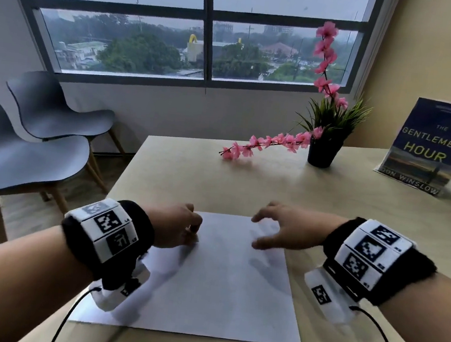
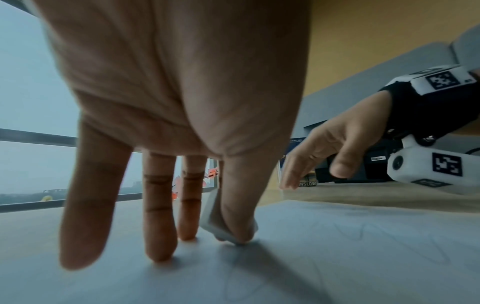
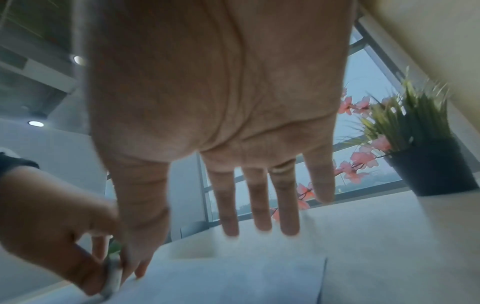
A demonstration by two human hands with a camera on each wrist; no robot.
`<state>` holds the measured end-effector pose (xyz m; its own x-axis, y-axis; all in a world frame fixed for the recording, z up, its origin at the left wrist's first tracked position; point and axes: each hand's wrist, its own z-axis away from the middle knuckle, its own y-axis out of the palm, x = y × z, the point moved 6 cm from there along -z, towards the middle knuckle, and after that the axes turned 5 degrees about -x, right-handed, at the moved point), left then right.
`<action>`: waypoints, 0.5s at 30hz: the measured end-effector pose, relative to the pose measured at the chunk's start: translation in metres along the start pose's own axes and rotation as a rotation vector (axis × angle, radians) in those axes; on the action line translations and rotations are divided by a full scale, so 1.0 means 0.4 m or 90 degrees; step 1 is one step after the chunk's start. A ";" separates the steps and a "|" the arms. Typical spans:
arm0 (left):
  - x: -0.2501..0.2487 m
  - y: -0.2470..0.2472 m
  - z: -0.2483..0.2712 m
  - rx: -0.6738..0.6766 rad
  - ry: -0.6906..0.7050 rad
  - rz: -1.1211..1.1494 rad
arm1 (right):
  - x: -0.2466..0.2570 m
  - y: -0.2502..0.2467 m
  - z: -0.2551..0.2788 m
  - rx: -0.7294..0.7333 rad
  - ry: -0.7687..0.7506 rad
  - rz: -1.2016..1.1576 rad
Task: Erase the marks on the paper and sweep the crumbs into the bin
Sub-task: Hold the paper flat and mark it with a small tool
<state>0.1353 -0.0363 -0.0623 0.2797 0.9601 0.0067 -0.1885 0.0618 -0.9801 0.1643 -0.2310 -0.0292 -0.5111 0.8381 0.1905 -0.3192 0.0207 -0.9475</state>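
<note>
A white sheet of paper (image 1: pixel 207 280) lies flat on the wooden table (image 1: pixel 244 189) in front of me. Faint pencil lines (image 2: pixel 363 232) show on it in the left wrist view. My left hand (image 1: pixel 191 230) is at the sheet's far left edge. Its thumb and forefinger pinch a white eraser (image 2: pixel 215 222), whose lower corner touches the paper; the other fingers point straight down at the sheet. My right hand (image 1: pixel 265 230) hovers over the far right part of the paper, fingers spread and holding nothing. No bin and no crumbs are in view.
A black pot (image 1: pixel 324 150) with grass and pink flower sprays stands at the back of the table. A book (image 1: pixel 427 147) is propped upright at the back right. Two grey chairs (image 1: pixel 26 150) stand beyond the table's left edge.
</note>
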 end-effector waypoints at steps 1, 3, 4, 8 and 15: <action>0.000 -0.002 0.001 0.001 -0.005 -0.001 | 0.007 0.002 -0.012 -0.011 -0.001 -0.001; 0.002 -0.012 -0.001 0.014 -0.016 -0.007 | 0.021 0.021 -0.035 0.011 0.002 0.028; 0.003 -0.018 -0.007 0.018 -0.018 -0.010 | 0.025 0.035 -0.044 0.035 0.006 0.052; -0.005 -0.054 -0.053 -0.005 0.005 0.025 | 0.034 0.060 -0.064 0.086 0.012 0.102; -0.058 -0.101 -0.148 -0.059 0.021 0.040 | 0.028 0.116 -0.079 0.092 0.036 0.075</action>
<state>0.1920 -0.0773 -0.0346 0.3019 0.9514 -0.0603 -0.1187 -0.0252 -0.9926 0.1691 -0.2036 -0.0791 -0.5071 0.8597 0.0624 -0.3734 -0.1538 -0.9148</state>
